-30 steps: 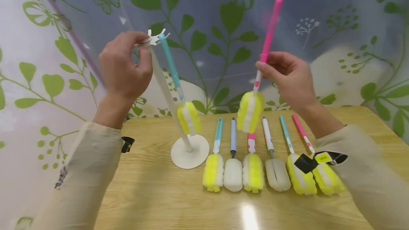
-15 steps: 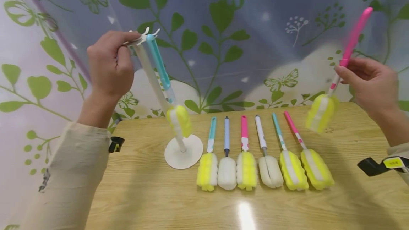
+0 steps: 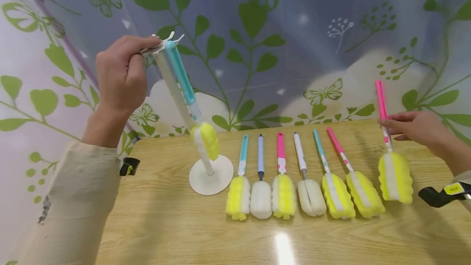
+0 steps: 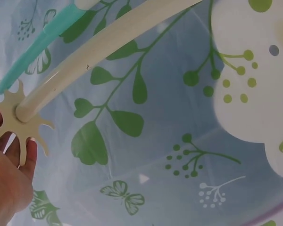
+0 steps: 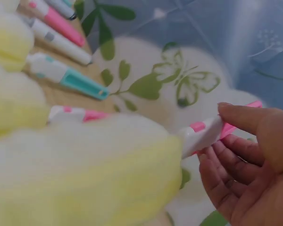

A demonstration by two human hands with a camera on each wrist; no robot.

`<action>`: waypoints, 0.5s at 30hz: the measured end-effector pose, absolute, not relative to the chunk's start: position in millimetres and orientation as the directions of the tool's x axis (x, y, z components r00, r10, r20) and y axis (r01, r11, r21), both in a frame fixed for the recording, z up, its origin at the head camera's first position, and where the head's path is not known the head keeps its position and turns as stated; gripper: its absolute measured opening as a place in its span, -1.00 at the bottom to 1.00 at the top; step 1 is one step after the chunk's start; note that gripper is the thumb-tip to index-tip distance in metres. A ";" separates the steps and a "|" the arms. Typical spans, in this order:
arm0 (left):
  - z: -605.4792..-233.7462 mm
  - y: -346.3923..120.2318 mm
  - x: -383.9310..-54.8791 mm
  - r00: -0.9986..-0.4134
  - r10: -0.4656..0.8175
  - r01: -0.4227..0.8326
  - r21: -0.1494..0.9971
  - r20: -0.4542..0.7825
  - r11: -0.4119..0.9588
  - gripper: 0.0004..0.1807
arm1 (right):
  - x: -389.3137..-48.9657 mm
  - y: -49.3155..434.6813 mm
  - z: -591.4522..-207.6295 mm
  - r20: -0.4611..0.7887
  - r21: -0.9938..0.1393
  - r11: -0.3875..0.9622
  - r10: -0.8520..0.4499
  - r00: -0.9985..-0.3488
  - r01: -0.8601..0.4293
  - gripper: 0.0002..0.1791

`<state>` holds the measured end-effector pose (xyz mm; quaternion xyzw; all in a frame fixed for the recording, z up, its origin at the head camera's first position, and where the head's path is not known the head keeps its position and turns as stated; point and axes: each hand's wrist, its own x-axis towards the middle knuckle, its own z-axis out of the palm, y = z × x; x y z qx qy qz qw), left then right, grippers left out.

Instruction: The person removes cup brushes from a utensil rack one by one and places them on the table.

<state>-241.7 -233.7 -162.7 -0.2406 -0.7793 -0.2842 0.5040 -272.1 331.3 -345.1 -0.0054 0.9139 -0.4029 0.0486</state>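
Note:
At upper left my left hand (image 3: 123,72) grips the hooked top of a white stand (image 3: 210,189), whose pole leans toward me. From one hook hangs a turquoise-handled sponge bottle brush (image 3: 180,72); its yellow and white head is beside the pole. In the left wrist view, fingers (image 4: 30,157) sit behind the star-shaped hook plate (image 4: 9,110). At the right, my right hand (image 3: 417,128) pinches a pink-handled sponge bottle brush (image 3: 395,177), thumb on one side and fingertips on the other. Whether its sponge touches the table cannot be told.
Several bottle brushes lie in a row on the wooden table (image 3: 165,224), with turquoise, blue, pink and white handles pointing to the back. The nearest to my right hand is another pink-handled brush (image 3: 364,193). A leaf-patterned curtain (image 3: 220,19) hangs behind the table's back edge.
My right hand has carried the pink-handled brush to the right, then lowered it to the row's right end. My left hand stays on the stand's top; the view has shifted slightly.

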 end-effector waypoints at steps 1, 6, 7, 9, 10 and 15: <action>-162.7 -234.1 -241.5 -0.377 0.082 0.661 0.206 0.923 0.721 -0.53 | -274.3 331.0 -349.3 -0.113 -0.726 0.687 -0.066 -0.991 0.037 -0.11; -162.6 -234.1 -240.4 -0.386 0.058 0.660 0.232 0.921 0.715 -0.54 | -284.2 328.2 -370.5 -0.208 -0.713 0.698 -0.115 -0.971 0.070 -0.11; -162.7 -234.0 -240.1 -0.390 0.057 0.661 0.236 0.919 0.712 -0.54 | -286.0 327.6 -374.5 -0.226 -0.715 0.694 -0.117 -0.967 0.083 -0.10; -162.8 -233.8 -239.3 -0.396 0.058 0.659 0.240 0.916 0.713 -0.54 | -289.3 326.2 -381.9 -0.250 -0.706 0.702 -0.120 -0.961 0.096 -0.09; -162.9 -233.8 -239.0 -0.398 0.060 0.657 0.239 0.916 0.715 -0.54 | -290.8 325.3 -385.2 -0.263 -0.697 0.710 -0.123 -0.957 0.100 -0.10; -163.3 -234.8 -238.3 -0.396 0.084 0.647 0.213 0.914 0.732 -0.55 | -296.8 318.9 -398.6 -0.316 -0.690 0.713 -0.137 -0.939 0.128 -0.23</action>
